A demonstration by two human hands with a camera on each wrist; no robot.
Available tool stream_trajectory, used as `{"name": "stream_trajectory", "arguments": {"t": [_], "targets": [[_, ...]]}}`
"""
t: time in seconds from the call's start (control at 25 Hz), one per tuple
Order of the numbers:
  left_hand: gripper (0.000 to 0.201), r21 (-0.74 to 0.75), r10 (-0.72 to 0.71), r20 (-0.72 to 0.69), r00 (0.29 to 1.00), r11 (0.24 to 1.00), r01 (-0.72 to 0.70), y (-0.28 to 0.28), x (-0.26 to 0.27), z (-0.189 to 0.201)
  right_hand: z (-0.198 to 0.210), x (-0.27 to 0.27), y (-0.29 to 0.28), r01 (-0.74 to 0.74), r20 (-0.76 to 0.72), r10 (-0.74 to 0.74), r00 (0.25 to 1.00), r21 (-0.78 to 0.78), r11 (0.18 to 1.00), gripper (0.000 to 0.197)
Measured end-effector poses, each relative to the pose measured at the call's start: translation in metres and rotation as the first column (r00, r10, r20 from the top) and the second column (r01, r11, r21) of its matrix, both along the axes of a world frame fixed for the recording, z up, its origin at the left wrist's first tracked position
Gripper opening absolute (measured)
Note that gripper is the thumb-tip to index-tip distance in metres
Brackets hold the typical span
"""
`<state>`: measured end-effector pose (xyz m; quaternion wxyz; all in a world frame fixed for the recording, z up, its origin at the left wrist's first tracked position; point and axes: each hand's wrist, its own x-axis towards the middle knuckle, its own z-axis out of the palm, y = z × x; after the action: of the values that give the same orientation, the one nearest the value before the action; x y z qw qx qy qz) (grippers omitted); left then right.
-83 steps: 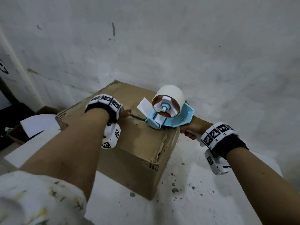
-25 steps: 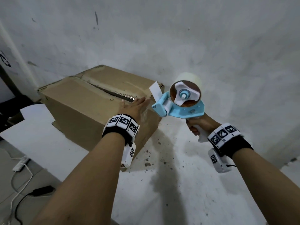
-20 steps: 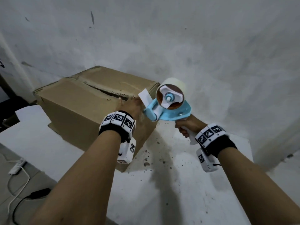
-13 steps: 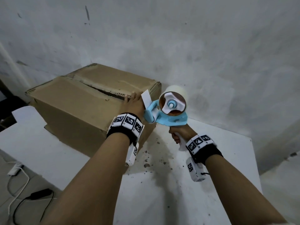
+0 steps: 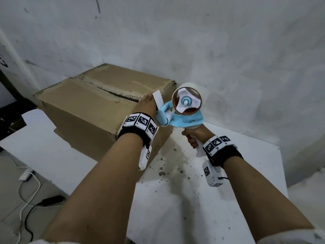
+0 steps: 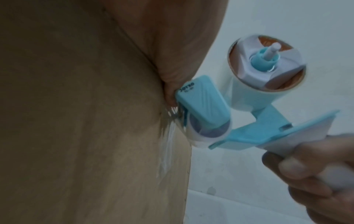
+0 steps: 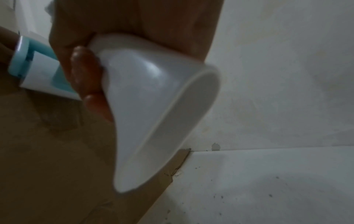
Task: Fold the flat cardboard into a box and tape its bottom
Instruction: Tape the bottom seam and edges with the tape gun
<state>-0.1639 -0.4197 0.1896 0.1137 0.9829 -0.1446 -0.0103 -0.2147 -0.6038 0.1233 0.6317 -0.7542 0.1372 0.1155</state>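
A brown cardboard box (image 5: 84,111) stands on the white table, its top flaps folded in with a gap along the seam. My left hand (image 5: 146,105) lies over the top edge of the box's right end. In the left wrist view its thumb (image 6: 168,68) presses the cardboard (image 6: 76,121) beside the nose of the blue tape dispenser (image 6: 210,106). A strip of clear tape (image 6: 167,144) is stuck to that end face. My right hand (image 5: 192,136) grips the dispenser's (image 5: 181,117) white handle (image 7: 153,98), fingers (image 7: 84,78) curled round it.
A grey wall stands close behind the box. The white table (image 5: 193,199) in front of me is speckled with dark crumbs. A power strip and cables (image 5: 26,175) lie on the floor at lower left.
My right hand has brought the dispenser left, up against the box's right end. My left hand has slid up that end to its top edge. Earlier the dispenser sat on the top seam.
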Motion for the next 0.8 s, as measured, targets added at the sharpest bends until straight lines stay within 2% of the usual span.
{"name": "stream_trajectory", "arguments": {"t": [0.12, 0.2, 0.28, 0.36, 0.44, 0.56, 0.68, 0.8], "targets": [[0.081, 0.088, 0.018, 0.001, 1.000, 0.996, -0.018, 0.000, -0.002, 0.000, -0.012, -0.009, -0.024, -0.050, -0.088, 0.024, 0.996, -0.309, 0.950, 0.037], [0.069, 0.102, 0.010, 0.015, 1.000, 0.995, -0.012, 0.000, 0.000, 0.000, -0.016, -0.019, -0.045, -0.117, -0.151, 0.051, 0.987, -0.468, 0.876, 0.031], [0.060, 0.050, 0.028, 0.016, 0.999, 0.998, -0.029, -0.001, 0.000, 0.000, -0.013, -0.024, -0.053, -0.042, -0.105, -0.002, 0.995, -0.421, 0.906, 0.026], [0.058, 0.030, 0.052, 0.004, 0.999, 0.998, -0.052, -0.003, -0.002, 0.002, 0.000, -0.019, -0.044, 0.094, 0.053, -0.081, 0.995, -0.316, 0.944, 0.027], [0.059, 0.024, 0.071, -0.008, 0.997, 0.997, -0.071, -0.003, -0.002, 0.002, 0.018, -0.001, -0.026, 0.168, 0.221, -0.099, 0.970, -0.320, 0.932, 0.028], [0.060, 0.024, 0.085, -0.011, 0.996, 0.996, -0.085, -0.002, 0.000, 0.005, 0.049, 0.025, 0.011, 0.256, 0.397, -0.092, 0.913, -0.382, 0.888, 0.048], [0.054, 0.005, 0.100, -0.016, 0.995, 0.995, -0.100, -0.003, 0.000, 0.006, 0.067, 0.051, 0.051, 0.209, 0.492, -0.052, 0.869, -0.270, 0.940, 0.041], [0.053, 0.065, 0.093, 0.037, 0.995, 0.993, -0.096, -0.006, -0.001, -0.001, 0.065, 0.077, 0.078, 0.194, 0.548, -0.012, 0.836, -0.276, 0.942, 0.048]]}}
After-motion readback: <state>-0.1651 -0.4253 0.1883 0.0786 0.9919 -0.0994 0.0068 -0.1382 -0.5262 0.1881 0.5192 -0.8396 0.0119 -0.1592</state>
